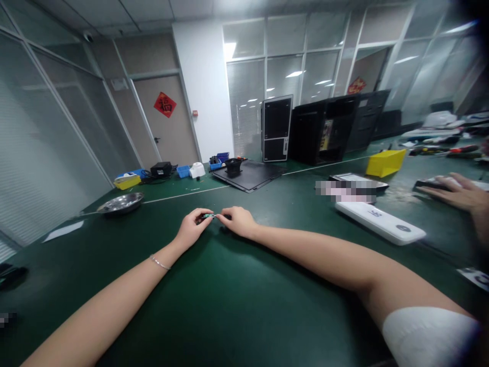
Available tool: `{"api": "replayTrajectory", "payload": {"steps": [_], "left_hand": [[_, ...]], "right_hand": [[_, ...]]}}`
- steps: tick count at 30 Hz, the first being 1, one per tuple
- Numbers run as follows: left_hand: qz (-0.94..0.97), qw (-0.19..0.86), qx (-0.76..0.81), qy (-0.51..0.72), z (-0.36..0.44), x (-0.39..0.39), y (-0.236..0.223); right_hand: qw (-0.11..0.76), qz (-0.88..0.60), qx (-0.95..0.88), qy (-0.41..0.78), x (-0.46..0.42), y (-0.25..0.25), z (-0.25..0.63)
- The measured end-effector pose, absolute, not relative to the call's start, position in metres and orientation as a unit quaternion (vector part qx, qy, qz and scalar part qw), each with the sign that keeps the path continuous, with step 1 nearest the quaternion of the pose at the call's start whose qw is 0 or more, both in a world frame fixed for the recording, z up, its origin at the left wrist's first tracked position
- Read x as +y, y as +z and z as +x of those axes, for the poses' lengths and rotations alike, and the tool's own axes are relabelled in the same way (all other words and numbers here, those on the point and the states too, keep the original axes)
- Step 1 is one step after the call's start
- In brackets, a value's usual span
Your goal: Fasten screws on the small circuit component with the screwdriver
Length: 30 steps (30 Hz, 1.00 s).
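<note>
The left hand (192,228) and right hand (236,221) nearly closed, pinching one tiny teal-and-black part (208,216). One round steel bowl (120,202) sat left of it on the smooth green surface (244,311).

The only text that can be read is on the red diamond-shaped paper sign (165,104) on the door (158,127): a single Chinese character, 福. A similar red diamond sign (356,85) hangs on the far glass partition (401,61), but its mark is too small to make out. The small plate (119,84) beside the door is too blurred to read. So are the small blue mark on the white slab-shaped device (380,221), the yellow label on the black computer case (324,135), and the dark print on the card (473,278) at the right edge.
</note>
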<state>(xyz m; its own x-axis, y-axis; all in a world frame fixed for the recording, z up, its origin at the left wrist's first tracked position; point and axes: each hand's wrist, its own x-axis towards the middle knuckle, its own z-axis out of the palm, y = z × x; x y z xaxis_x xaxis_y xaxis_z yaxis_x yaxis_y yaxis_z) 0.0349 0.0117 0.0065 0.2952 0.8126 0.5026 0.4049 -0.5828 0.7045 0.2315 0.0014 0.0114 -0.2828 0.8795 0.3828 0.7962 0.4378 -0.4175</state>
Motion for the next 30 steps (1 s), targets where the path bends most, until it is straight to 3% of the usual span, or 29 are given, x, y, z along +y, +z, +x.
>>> {"api": "replayTrajectory", "payload": {"steps": [14, 21, 30], "left_hand": [[0.749, 0.326, 0.384, 0.43, 0.0344, 0.0142, 0.0045], [0.791, 0.236, 0.4, 0.397, 0.0334, 0.0109, 0.0081], [0.707, 0.41, 0.395, 0.42, 0.029, 0.0152, 0.0054]], "right_hand": [[0.254, -0.528, -0.808, 0.059, 0.0013, 0.0117, 0.2316], [0.244, -0.52, -0.816, 0.057, -0.0007, 0.013, 0.2321], [0.237, -0.524, -0.816, 0.058, -0.0028, 0.0136, 0.2313]]}}
